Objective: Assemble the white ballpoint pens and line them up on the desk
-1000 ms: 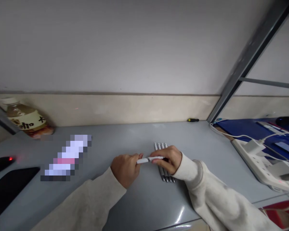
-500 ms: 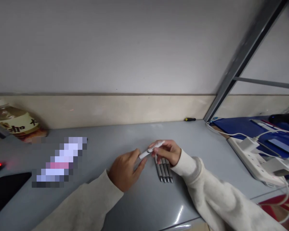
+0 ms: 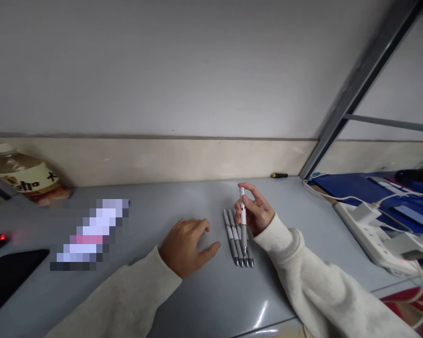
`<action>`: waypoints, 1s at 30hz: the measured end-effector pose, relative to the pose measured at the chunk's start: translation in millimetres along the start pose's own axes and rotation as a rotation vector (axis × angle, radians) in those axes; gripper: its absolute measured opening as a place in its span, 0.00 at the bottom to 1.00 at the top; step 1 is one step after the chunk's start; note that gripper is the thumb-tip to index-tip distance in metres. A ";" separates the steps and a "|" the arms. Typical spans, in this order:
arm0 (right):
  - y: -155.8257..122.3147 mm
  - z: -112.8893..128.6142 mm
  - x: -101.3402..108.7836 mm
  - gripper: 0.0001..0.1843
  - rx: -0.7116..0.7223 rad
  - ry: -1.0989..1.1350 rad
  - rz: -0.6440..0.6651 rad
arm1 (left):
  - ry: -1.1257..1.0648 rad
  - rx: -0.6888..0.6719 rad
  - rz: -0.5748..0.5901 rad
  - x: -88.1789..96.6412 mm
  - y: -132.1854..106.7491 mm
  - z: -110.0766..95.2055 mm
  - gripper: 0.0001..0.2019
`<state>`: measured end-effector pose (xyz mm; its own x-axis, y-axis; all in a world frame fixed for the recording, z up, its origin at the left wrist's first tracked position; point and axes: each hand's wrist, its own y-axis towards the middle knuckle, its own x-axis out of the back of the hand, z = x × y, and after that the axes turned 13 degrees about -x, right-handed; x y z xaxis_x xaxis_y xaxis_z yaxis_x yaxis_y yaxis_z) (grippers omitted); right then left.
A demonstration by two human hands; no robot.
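pinching a pen (image 3: 244,234) by its white upper half, the right hand (image 3: 259,211) holds it with its grey grip and silver tip pointing down. just left of that hand, four similar pens (image 3: 236,240) lie side by side on the tabletop (image 3: 197,300); past them, the left hand (image 3: 185,246) is loosely spread.

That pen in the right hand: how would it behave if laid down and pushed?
The pen is probably stiff and light, being slim and straight. Its rounded sides would likely let it roll, and the smooth, shiny desk probably offers little resistance.
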<state>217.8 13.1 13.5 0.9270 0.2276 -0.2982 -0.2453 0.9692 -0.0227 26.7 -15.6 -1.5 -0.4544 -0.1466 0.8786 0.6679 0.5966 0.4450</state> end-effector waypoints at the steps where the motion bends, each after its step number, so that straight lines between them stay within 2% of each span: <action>1: 0.0 0.3 0.0 0.30 -0.001 0.005 -0.007 | 0.010 0.008 -0.004 -0.7 0.1 0.8 0.08; 4: 0.5 1.0 0.9 0.31 0.004 0.025 -0.034 | 0.037 0.037 -0.001 -2.4 0.3 3.2 0.07; 12: 1.5 -0.2 2.3 0.32 -0.005 0.009 -0.003 | 0.059 0.113 0.052 -1.1 1.7 6.0 0.09; 19: 0.6 0.7 1.2 0.27 -0.007 0.033 0.010 | 0.068 0.112 0.045 -5.1 0.3 8.6 0.10; 30: -0.5 3.0 -0.9 0.30 -0.004 0.036 -0.015 | 0.076 0.127 0.086 -4.6 0.9 8.0 0.10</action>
<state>217.9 12.7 16.7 0.9198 0.2096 -0.3317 -0.2326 0.9721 -0.0307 24.6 -8.1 -6.6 -0.3492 -0.1472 0.9254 0.6204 0.7038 0.3460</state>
